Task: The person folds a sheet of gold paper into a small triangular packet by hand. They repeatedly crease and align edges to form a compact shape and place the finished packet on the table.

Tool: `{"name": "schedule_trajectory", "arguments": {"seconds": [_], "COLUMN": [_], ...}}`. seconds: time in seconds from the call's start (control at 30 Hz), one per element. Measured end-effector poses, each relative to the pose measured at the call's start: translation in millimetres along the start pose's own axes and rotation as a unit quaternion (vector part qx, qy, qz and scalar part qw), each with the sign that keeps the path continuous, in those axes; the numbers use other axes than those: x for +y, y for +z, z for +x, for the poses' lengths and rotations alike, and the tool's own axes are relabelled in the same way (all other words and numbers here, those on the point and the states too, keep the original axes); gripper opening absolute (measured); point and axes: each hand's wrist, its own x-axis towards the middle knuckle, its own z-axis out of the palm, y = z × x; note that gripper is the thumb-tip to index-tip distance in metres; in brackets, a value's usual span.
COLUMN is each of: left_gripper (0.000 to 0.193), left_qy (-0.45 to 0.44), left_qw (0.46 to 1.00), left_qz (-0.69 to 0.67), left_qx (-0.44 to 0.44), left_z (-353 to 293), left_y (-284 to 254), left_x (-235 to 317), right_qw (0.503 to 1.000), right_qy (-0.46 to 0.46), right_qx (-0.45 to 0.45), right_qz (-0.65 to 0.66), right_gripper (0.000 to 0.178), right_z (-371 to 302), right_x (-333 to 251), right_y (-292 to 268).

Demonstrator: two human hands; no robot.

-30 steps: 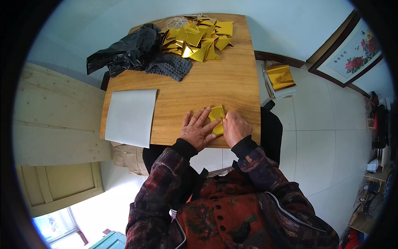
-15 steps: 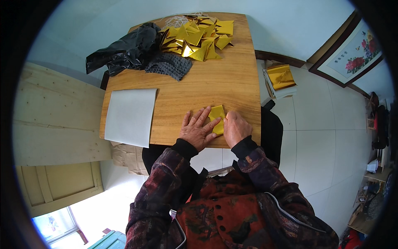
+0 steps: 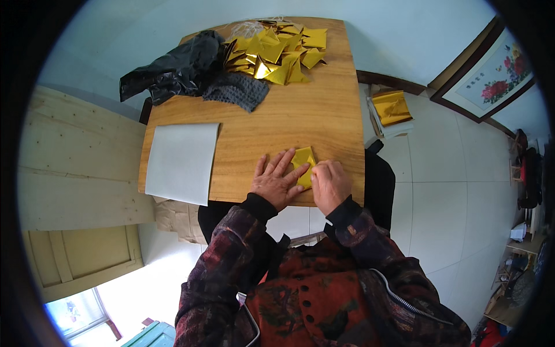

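A small folded piece of gold foil paper [image 3: 304, 157] lies flat on the wooden table [image 3: 272, 128], near its front edge. My left hand [image 3: 278, 180] rests palm down with fingers spread, some of them pressing the paper's left side. Against the paper's right edge sits my right hand [image 3: 332, 184], its fingers curled closed and the thumb side touching the edge. Whatever those fingers may hold is hidden. At the far end of the table is a heap of folded gold foil pieces [image 3: 274, 49].
A grey-white sheet [image 3: 182, 162] lies at the table's left. Behind it are a black plastic bag [image 3: 179, 66] and a dark grey textured cloth [image 3: 237, 91]. Gold foil sheets [image 3: 392, 107] sit on a stack on the floor to the right. A framed flower picture [image 3: 494, 72] leans at the wall.
My right hand has slid slightly down along the paper's right edge, toward me, and its knuckles have turned. The left hand and the paper stay in place.
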Motion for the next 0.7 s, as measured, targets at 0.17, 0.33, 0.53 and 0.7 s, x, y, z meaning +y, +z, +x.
{"name": "schedule_trajectory", "arguments": {"seconds": [0.17, 0.33, 0.53, 0.7], "left_gripper": [0.052, 0.054, 0.052, 0.051], "left_qy": [-0.021, -0.019, -0.019, -0.014], "left_qw": [1.000, 1.000, 1.000, 0.999], "left_qz": [-0.012, -0.019, -0.013, -0.008], "left_qx": [-0.005, -0.006, -0.002, 0.030], "left_z": [0, 0, 0, 1], "left_y": [1, 0, 0, 4], "left_x": [1, 1, 1, 1], "right_qw": [0.991, 0.978, 0.982, 0.990], "right_qy": [-0.116, -0.184, -0.158, -0.113], "right_qx": [-0.060, -0.094, -0.096, -0.082], "right_qz": [-0.031, 0.034, 0.030, 0.004], "right_gripper": [0.066, 0.077, 0.076, 0.085], "right_z": [-28, -61, -63, -57], "right_x": [-10, -32, -39, -28], "right_y": [-3, -4, 0, -1]}}
